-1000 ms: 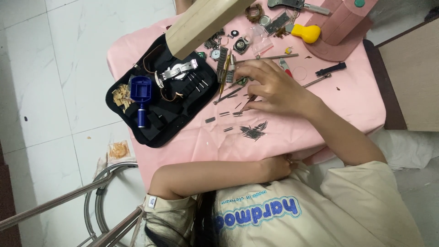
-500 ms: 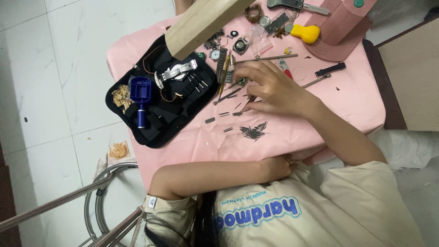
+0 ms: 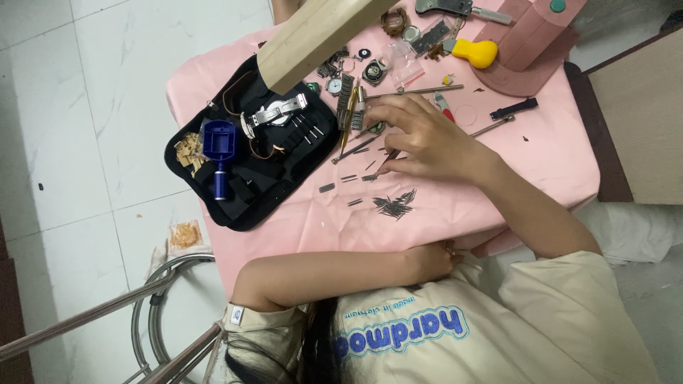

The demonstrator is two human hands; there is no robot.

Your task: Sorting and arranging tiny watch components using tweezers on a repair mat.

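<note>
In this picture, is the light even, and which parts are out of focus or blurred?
Head view: the light is soft and even, with only a faint shadow under the right hand on the pink cloth; the wooden beam close to the camera looks soft, while the black tool case is sharp; no strong glare.

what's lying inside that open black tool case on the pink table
The black tool case holds a blue tool, a metal watch band, small tan pieces and thin pins. A wooden beam covers its top corner.

Pink-covered table point(image 3: 541, 163) — black tool case point(image 3: 256, 171), pins point(image 3: 393, 205)
</note>
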